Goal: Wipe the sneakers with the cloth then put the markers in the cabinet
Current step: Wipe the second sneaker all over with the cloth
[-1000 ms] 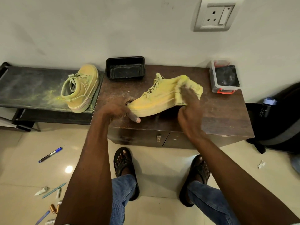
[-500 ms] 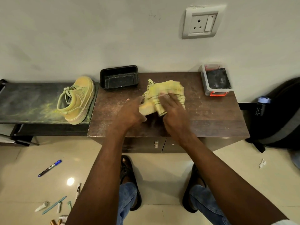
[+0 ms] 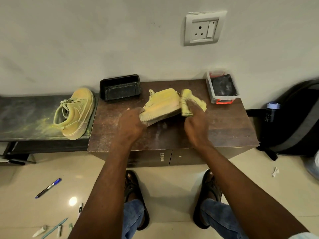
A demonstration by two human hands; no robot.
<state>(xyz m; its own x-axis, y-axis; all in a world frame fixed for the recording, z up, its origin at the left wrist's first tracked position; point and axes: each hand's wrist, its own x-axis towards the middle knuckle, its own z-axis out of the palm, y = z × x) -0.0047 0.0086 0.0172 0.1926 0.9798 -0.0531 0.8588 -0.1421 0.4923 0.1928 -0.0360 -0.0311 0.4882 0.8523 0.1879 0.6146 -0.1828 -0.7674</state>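
the yellow-green canvas sneaker [image 3: 162,104] lies tilted on the brown wooden bench [image 3: 224,128], long axis left to right. the left hand [image 3: 132,125] grips its near left end; the right hand [image 3: 196,125] clutches the bunched yellow cloth [image 3: 188,102] against its right end.

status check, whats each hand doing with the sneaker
Left hand grips the toe of the tilted sneaker. Right hand presses the cloth on its heel. Second sneaker on the side bench. Nothing in the way.
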